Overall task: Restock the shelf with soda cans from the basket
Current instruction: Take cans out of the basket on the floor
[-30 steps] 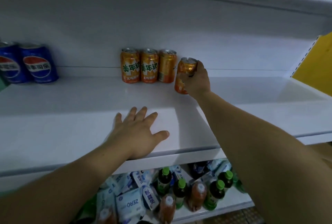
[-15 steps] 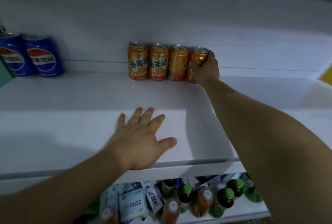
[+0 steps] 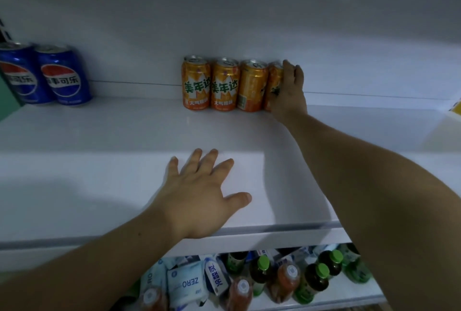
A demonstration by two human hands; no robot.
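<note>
- Orange cans (image 3: 224, 86), at centre frame, are marked with green lettering edged in white.
- Blue cans (image 3: 62, 78), at upper left, are marked with a red, white and blue emblem.
- The shelf (image 3: 99, 185) is seen in plain white.
- Bottles (image 3: 314, 283), at lower right, are capped in green.

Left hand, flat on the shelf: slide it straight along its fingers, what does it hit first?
The left hand crosses bare white shelf, then likely meets the row of orange soda cans, around the second from left. Exact can is uncertain.
</note>
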